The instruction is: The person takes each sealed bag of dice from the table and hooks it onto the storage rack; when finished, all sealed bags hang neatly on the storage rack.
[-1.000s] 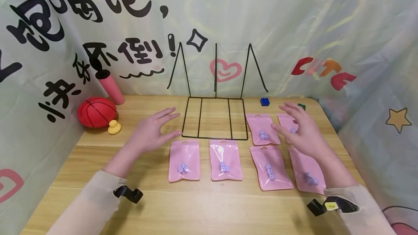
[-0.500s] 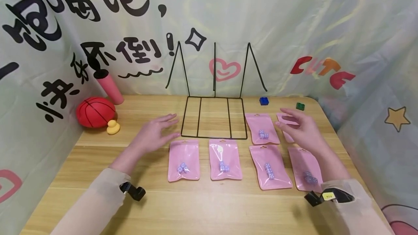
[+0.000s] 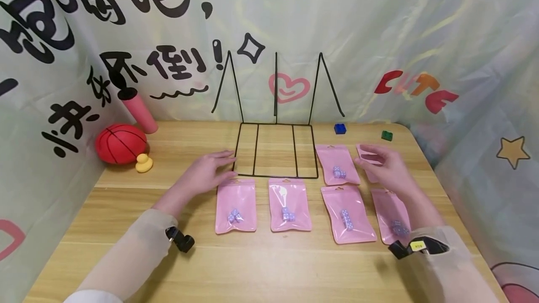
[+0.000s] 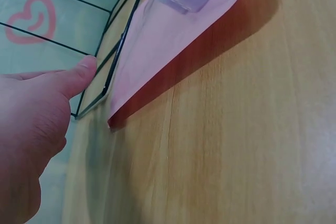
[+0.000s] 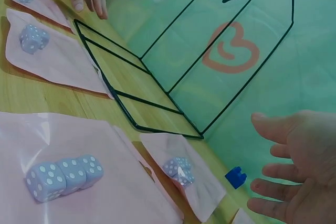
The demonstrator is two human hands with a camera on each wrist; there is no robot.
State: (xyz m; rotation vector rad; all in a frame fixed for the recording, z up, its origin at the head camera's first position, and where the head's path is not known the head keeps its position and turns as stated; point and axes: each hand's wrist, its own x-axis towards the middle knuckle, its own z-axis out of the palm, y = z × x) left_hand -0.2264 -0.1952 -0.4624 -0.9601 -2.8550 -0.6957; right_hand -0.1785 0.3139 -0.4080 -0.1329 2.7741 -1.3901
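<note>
A black wire rack [image 3: 275,176] is set near the middle of the back edge of the tabletop [image 3: 252,265]. Six pink pouches [image 3: 294,198], most with dice [image 3: 347,220] visible, are laid before it and toward the right edge. The left hand [image 3: 206,173], empty, fingers extended, is held at the rack's left front corner; contact cannot be determined. The right hand [image 3: 389,168], empty, fingers spread, is held over the right-hand pouches. A green brick [image 3: 387,135] is placed near the back right corner.
</note>
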